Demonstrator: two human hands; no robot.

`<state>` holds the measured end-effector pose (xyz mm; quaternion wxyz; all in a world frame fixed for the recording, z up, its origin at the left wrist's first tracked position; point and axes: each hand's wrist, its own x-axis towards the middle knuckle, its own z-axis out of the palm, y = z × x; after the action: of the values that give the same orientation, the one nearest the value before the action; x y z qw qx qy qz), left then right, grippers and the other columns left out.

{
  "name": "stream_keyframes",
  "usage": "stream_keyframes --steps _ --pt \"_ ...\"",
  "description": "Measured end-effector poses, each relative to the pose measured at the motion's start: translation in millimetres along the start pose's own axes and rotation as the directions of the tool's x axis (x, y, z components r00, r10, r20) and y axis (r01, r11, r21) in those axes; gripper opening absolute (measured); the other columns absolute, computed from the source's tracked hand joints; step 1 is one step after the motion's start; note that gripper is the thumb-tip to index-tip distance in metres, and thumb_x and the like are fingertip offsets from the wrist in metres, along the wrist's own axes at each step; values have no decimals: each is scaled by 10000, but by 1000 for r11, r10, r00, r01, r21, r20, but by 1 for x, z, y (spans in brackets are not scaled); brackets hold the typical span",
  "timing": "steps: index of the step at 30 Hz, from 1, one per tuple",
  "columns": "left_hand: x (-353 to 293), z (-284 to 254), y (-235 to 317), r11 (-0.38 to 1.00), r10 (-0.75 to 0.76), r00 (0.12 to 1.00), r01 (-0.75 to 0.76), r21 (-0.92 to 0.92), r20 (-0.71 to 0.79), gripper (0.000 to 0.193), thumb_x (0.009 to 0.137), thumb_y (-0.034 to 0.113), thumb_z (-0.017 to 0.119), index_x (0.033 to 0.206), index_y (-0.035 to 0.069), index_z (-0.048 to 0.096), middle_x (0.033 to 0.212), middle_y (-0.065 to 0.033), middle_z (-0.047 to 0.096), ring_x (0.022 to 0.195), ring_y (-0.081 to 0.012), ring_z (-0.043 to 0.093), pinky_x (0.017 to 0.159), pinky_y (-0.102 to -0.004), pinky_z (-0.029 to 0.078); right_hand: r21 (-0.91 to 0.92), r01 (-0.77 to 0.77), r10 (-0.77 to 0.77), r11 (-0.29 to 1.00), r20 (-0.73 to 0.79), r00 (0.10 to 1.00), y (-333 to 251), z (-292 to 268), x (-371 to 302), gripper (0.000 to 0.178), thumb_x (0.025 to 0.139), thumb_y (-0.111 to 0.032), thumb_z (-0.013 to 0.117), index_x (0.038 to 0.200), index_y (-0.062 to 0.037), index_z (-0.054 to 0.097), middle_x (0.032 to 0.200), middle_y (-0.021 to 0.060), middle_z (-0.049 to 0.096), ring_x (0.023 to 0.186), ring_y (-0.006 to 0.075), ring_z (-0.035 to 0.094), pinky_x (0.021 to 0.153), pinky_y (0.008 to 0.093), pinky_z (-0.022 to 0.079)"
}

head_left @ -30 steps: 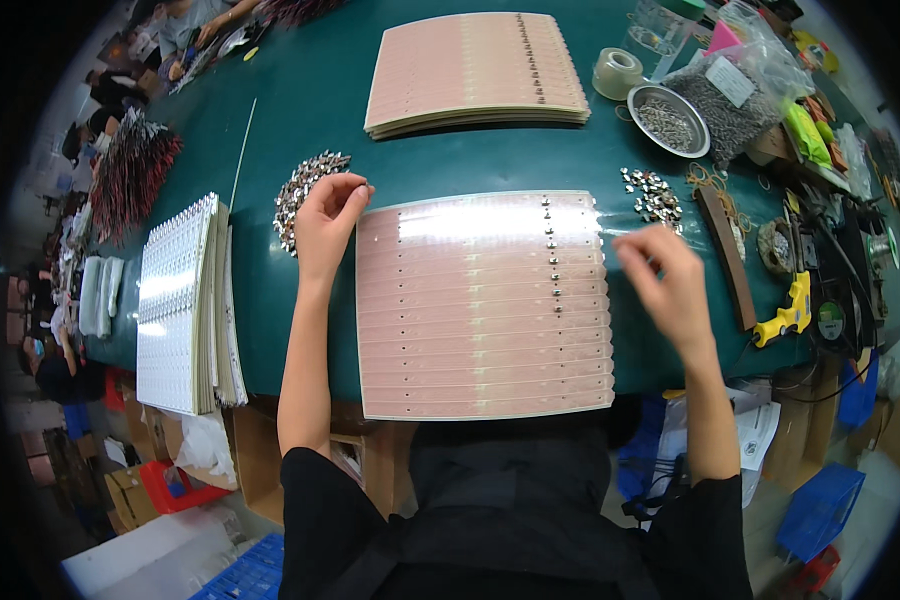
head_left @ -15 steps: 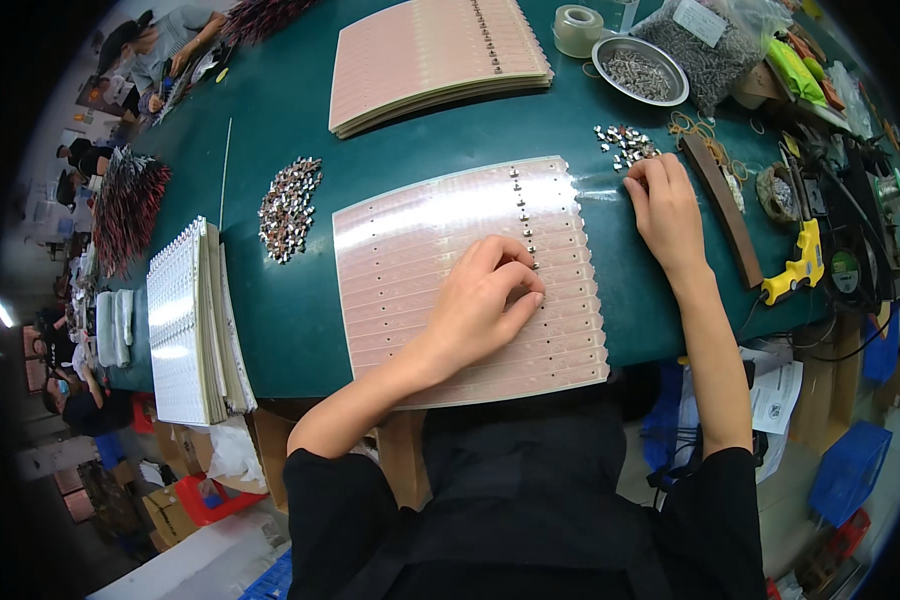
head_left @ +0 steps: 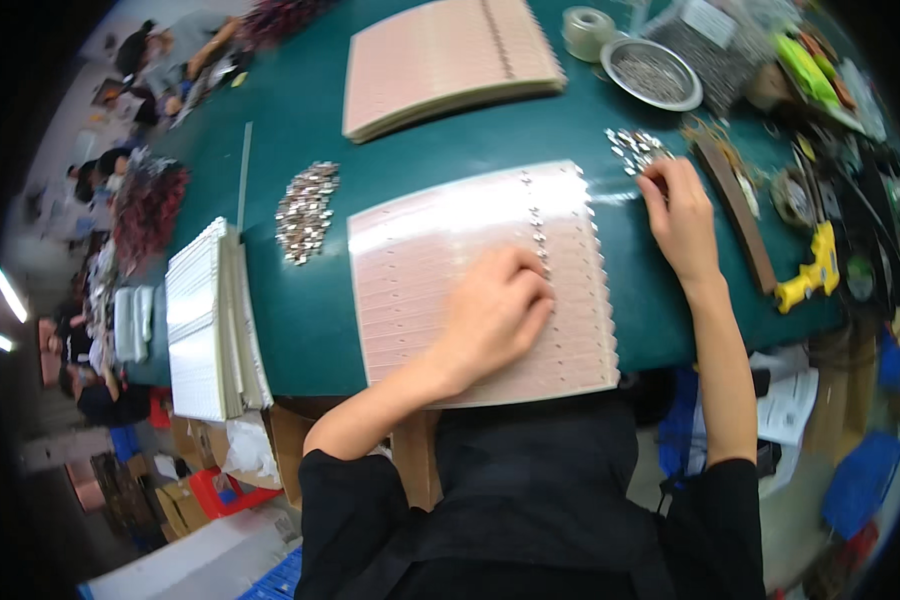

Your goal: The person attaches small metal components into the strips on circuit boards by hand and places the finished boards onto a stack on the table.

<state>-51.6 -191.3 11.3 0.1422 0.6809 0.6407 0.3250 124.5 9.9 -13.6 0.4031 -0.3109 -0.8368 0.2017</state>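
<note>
Near the tabletop (head_left: 300,320) front edge: left hand (head_left: 495,310) curled, fingertips pressing a pink sheet stack (head_left: 440,270). Right hand (head_left: 682,215) pinches at small metal clips (head_left: 635,148) toward the right edge; actual hold unclear.

L hand (head_left: 495,305) flat on pink sheet (head_left: 440,260); R hand (head_left: 682,215) at small metal clips (head_left: 635,148) just beyond sheet's far-right corner.

Pink card sheet (head_left: 440,270); green table (head_left: 300,340)
</note>
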Motion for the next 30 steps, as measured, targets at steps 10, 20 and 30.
stream_keyframes --steps 10,20,30 --pt "-17 27 0 957 182 982 -166 236 -51 191 709 63 593 872 -30 559 1039 -164 537 977 -326 540 868 -405 468 30 6 -7 1000 33 999 24 -12 -16 108 972 -36 569 1062 10 607 1006 98 617 909 205 604 782 301 489" --pt "-25 -32 -35 993 110 979 -117 -28 -171 114 823 79 599 921 23 594 1001 -158 565 949 -339 586 798 -447 494 45 67 -75 997 204 976 -53 -43 -16 158 954 -63 640 1014 78 676 1038 170 702 896 273 657 835 345 520" --pt "-67 -133 -188 582 -132 859 470 663 -494 99 792 144 637 872 87 619 978 -103 596 976 -297 585 749 -415 534 64 -32 1 997 425 905 -101 -38 -69 162 928 -104 680 1048 3 702 987 147 708 870 251 686 777 334 541"
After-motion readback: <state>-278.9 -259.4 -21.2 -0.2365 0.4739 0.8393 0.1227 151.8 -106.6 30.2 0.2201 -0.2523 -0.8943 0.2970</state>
